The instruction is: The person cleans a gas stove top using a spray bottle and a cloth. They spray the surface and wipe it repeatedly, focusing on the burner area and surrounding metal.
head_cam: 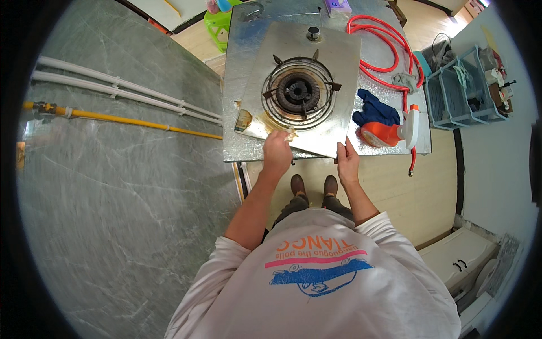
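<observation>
A single-burner steel gas stove lies at a slant on a foil-covered table. Brown grease stains and a peeling label mark its near left part. My left hand presses a crumpled, yellowed wipe onto the stained plate below the burner. At the near right corner, my right hand grips the stove's edge between thumb and fingers. The control knob sits at the far side.
Right of the stove are a dark blue cloth, an orange spray bottle lying on its side and a coiled red hose. A tissue pack stands at the back. Yellow pipe runs along the left wall; a blue rack hangs right.
</observation>
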Tool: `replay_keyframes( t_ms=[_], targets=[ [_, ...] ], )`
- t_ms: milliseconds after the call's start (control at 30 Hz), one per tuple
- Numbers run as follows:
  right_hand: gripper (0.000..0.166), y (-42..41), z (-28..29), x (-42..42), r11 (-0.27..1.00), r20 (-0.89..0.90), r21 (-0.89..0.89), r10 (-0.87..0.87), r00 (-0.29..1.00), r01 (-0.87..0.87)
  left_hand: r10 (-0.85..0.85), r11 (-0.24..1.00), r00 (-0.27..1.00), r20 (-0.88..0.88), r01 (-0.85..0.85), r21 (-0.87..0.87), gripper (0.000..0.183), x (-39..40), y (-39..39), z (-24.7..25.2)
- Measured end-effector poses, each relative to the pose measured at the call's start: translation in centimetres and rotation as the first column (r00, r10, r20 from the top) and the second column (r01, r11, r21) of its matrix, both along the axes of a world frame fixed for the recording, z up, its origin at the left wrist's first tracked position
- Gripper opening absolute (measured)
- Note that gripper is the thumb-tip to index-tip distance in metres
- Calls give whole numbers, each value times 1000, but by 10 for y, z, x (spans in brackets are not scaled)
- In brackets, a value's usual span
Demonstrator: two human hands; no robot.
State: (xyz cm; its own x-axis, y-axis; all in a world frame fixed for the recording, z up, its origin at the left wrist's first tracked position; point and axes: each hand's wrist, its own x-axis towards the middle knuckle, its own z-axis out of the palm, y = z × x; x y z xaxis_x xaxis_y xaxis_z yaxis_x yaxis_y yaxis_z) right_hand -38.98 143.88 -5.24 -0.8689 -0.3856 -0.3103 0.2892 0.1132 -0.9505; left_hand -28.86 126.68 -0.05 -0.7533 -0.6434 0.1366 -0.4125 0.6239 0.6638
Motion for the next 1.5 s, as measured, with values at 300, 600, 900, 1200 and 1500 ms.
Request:
replay_keyframes(
  t_ms=[300,600,900,1200,1500],
  targets=[
    [53,34,29,-20,986,146,146,54,988,-76,-80,663,986,-149,164,730,20,11,45,-12],
    [58,69,91,-81,954,-786,162,-29,617,251,331,619,878,-346,75,782,27,78,-9,30],
    [53,42,129,-77,994,-515,47,111,850,-101,485,590,833,-266,-87,802,23,109,-3,23],
    [43,16,125,21,808,-352,157,583,732,-568,553,591,805,-215,-197,782,20,128,-8,1],
    [38,-40,65,42,682,-269,499,709,652,-535,543,587,808,-227,-173,791,20,130,-9,6]
  ],
)
